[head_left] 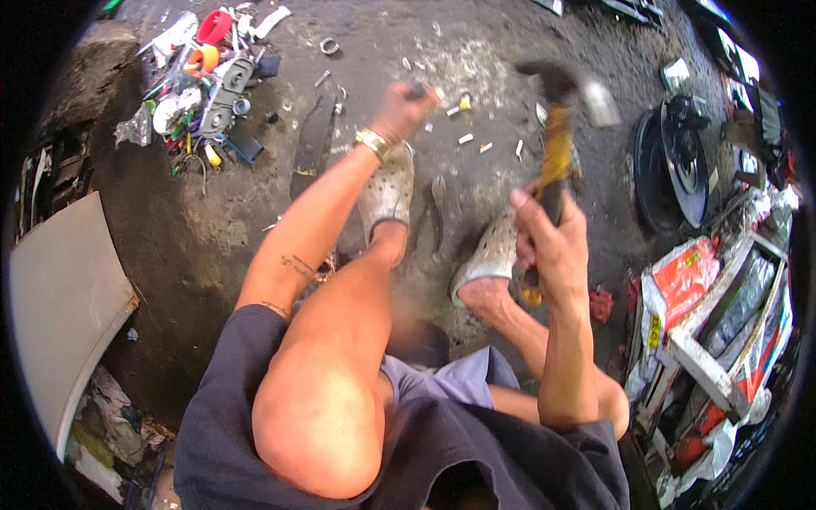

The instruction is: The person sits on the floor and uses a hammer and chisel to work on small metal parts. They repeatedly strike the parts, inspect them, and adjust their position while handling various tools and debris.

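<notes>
Dark fabric shirt (527,455) sits way behind right fingers (573,223) wrapped round a yellow-and-black-handled hammer (557,144), left fingers (427,101) clutching a small dark piece (416,90).

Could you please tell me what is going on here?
A person grips a hammer in the right hand, its blurred head raised off the ground. The left hand, reaching forward, is closed around a small dark piece, too blurred to identify. A plier-like tool lies between the shoes, and a heap of mixed scrap sits to the left.
</notes>
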Tool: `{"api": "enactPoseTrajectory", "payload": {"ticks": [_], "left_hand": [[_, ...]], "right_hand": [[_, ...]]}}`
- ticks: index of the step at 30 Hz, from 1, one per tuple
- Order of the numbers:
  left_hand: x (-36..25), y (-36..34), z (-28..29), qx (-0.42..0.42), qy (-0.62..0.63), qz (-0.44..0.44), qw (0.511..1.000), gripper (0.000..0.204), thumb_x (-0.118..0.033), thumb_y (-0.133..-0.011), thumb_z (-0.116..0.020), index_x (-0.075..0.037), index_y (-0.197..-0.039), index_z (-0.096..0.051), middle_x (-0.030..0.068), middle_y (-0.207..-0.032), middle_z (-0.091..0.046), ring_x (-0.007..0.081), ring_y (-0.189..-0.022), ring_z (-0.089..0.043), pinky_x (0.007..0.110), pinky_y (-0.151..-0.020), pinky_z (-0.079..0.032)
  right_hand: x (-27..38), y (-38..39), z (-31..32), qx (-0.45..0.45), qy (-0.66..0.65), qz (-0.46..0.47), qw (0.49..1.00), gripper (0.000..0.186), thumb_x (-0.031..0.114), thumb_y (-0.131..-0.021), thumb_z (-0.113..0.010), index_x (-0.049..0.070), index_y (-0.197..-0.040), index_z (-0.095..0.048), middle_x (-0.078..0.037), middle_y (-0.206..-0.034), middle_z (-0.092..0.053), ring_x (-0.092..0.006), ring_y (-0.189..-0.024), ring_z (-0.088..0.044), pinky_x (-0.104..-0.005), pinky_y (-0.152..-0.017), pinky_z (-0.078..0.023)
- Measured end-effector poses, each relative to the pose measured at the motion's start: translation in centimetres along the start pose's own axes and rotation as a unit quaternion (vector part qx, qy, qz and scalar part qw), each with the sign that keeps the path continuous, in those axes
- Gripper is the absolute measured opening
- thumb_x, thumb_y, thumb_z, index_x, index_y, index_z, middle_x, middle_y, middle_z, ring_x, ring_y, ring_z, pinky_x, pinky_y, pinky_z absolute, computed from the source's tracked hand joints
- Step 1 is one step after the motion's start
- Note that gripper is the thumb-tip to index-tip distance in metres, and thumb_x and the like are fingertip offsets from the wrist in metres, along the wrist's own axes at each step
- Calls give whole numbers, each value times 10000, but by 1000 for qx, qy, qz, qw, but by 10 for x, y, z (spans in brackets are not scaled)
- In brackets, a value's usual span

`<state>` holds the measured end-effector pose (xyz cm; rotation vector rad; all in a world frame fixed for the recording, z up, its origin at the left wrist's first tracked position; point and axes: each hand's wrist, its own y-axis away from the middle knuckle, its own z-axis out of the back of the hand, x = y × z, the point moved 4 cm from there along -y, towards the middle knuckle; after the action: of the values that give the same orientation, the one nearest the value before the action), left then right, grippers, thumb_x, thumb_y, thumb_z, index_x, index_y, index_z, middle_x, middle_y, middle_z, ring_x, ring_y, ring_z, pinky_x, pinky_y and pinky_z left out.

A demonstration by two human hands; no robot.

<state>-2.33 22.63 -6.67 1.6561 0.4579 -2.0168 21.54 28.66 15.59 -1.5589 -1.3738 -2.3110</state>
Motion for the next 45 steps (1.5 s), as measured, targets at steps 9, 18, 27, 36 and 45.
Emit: {"api": "enactPoseTrajectory", "payload": {"ticks": [9,18,27,36,45], "left_hand": [[-44,-8,13,-30,228,114,967,261,-165,-907,-742,-103,-707,-585,-61,-624,-471,52,-552,-402,247,-510,-314],[-26,-7,1,-1,163,81,983,300,-232,-913,-744,-89,-707,-581,-59,-627,-478,53,-562,-412,253,-519,-314],[-46,-6,2,12,144,87,986,339,-273,-921,-752,-77,-689,-601,-75,-609,-480,35,-584,-409,254,-532,-325],[-43,-5,3,19,123,76,989,324,-262,-921,-749,-75,-696,-609,-65,-590,-467,46,-556,-398,259,-519,-315],[-40,-4,0,29,119,81,989,321,-259,-929,-747,-64,-701,-633,-67,-585,-482,41,-566,-410,265,-518,-337]], "right_hand": [[-71,-20,-6,-52,-173,-54,982,199,217,-978,-679,90,-1018,-531,16,-657,-446,-66,-424,-384,-238,-381,-306],[-97,-15,-28,-19,-134,-123,983,232,226,-956,-712,90,-1037,-543,24,-667,-476,-48,-434,-374,-227,-395,-296],[-100,-14,-26,-8,-131,-126,983,230,236,-959,-713,90,-1023,-548,31,-679,-476,-39,-459,-382,-217,-418,-305],[-105,-14,-33,7,-123,-129,984,212,238,-969,-699,97,-1027,-551,51,-687,-476,-36,-467,-387,-220,-426,-313],[-106,-15,-39,16,-112,-132,985,206,239,-980,-679,96,-1036,-542,51,-697,-475,-37,-479,-394,-223,-436,-323]]}}
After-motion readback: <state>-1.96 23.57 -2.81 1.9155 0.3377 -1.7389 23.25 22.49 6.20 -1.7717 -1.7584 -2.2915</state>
